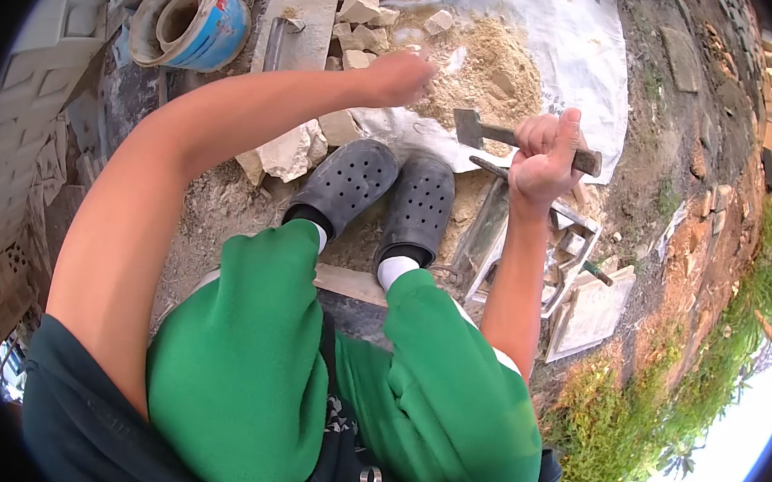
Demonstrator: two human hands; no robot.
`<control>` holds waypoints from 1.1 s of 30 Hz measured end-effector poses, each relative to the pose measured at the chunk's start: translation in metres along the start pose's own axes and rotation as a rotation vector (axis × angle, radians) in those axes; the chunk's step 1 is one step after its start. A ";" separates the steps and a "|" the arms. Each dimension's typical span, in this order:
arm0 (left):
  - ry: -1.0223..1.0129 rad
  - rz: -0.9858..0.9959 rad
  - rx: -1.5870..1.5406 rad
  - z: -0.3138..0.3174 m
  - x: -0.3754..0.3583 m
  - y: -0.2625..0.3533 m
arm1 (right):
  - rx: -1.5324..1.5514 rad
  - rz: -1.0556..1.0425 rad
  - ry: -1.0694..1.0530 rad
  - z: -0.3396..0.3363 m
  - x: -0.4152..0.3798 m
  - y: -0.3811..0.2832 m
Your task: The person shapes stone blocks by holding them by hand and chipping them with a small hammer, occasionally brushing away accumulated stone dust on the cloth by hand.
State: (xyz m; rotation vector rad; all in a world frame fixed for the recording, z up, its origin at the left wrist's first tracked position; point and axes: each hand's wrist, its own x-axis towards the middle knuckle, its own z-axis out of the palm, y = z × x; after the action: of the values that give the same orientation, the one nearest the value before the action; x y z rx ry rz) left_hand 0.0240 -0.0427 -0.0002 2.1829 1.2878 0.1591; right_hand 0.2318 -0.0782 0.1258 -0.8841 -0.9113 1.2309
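My right hand [545,156] is wrapped around the wooden handle of a hammer [469,128], its thumb raised along the far side. The flat metal head points left, above the edge of a white sheet [591,58]. Over the near edge of a heap of pale sand and stone dust [491,63], my left hand [401,77] is closed, its fingers curled and slightly blurred. Whatever it may hold is hidden. Broken pale stone pieces [361,5] are piled just beyond it. A dark rod [489,166] shows below the hammer.
A blue bucket [221,33] with a smaller pot inside stands at far left, near a long stone slab [317,18]. Larger stone chunks [292,150] lie beside my grey clogs [345,183]. At right are a metal-framed holder [578,224] and leaning tiles [590,316].
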 end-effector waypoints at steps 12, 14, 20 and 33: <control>0.129 -0.288 0.068 0.059 -0.025 0.024 | -0.128 -0.013 -0.015 0.032 0.001 0.016; 0.141 -0.304 0.062 0.066 -0.025 0.020 | -0.148 -0.029 -0.009 0.030 0.000 0.020; 0.389 -0.224 -0.025 0.084 -0.049 0.001 | -0.030 -0.033 -0.064 0.033 -0.007 0.004; 0.366 -0.218 -0.008 0.084 -0.053 0.002 | -0.246 -0.051 -0.174 0.054 -0.001 0.027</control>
State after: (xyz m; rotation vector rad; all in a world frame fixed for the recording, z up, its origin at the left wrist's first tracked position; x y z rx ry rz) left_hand 0.0299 -0.1238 -0.0575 2.0498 1.7106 0.4929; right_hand 0.1718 -0.0730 0.1217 -0.9504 -1.2376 1.1810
